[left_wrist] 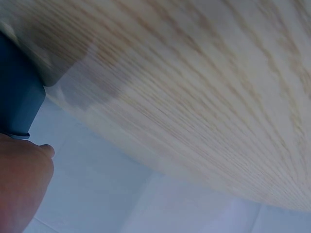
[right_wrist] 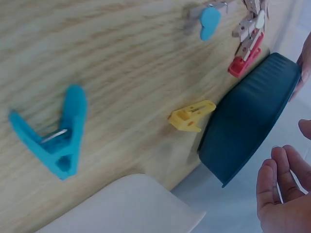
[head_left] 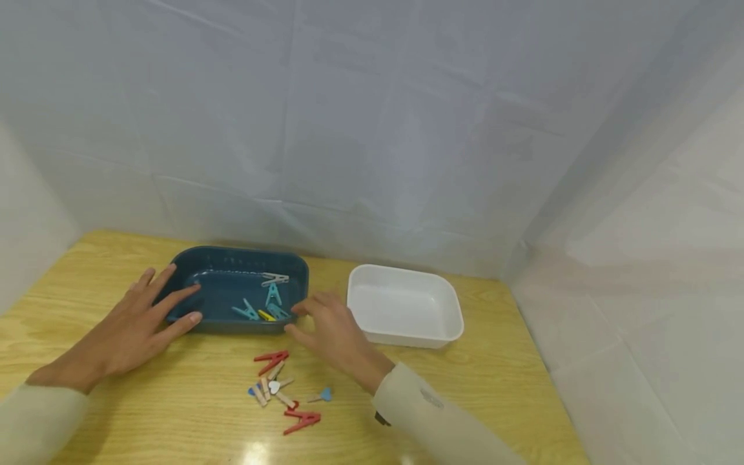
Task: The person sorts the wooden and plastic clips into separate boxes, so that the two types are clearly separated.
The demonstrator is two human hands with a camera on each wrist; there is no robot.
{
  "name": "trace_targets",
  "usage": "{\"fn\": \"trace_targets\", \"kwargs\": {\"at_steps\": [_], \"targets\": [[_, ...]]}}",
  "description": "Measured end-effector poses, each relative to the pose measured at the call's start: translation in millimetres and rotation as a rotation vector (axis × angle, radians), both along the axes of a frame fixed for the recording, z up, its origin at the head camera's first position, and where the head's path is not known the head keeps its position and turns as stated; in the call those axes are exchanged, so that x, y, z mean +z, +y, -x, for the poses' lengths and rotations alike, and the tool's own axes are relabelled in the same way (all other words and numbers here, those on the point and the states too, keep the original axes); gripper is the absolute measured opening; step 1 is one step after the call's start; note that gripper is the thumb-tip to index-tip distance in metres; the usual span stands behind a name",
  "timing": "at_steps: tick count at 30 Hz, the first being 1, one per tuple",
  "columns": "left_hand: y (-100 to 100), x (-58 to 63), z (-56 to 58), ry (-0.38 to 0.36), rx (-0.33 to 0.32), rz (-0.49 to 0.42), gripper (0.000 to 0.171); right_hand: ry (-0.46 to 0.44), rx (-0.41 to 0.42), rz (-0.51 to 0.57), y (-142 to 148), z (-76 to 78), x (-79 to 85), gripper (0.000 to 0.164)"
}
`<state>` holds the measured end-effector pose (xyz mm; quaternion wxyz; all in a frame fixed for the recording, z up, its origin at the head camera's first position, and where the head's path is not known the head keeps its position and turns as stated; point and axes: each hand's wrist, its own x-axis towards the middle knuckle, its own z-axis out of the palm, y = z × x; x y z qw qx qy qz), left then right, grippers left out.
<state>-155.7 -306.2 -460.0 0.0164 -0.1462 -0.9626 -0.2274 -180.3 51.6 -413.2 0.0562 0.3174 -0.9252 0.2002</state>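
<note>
i see my left hand (head_left: 124, 329) flat with spread fingers, touching the left wall of the dark blue tray (head_left: 232, 259), which stands toward the far left of the table (head_left: 494, 387). my right hand (head_left: 331, 332) is at the tray's right near corner, fingers loosely curled around nothing, thumb apart from them. inside the tray lie teal clips (head_left: 273, 295) and a yellow clip (head_left: 266, 315). a white tray (head_left: 407, 310) stands just beside it on the right. red and wooden clips (head_left: 279, 384) lie scattered near the table's front edge.
</note>
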Motion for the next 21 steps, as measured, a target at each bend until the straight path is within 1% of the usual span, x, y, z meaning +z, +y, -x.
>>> {"fn": "trace_targets", "kwargs": {"at_steps": [2,6,12,21], "targets": [[0,0.8,0.0,-0.008,0.0,0.002,0.065,-0.001,0.006,-0.006,4,-3.2,-2.5,0.031],[-1,2.8,-0.2,-0.023,0.0,0.003,0.066,0.026,0.017,-0.023,12,-9.3,-7.2,0.028],[-2,2.9,0.1,-0.02,0.0,0.0,0.066,0.049,0.008,-0.041,21,-17.5,-17.3,0.03],[-4,1.7,-0.5,-0.021,0.001,-0.001,0.066,0.075,0.005,-0.057,33,-21.0,-32.6,0.028]]}}
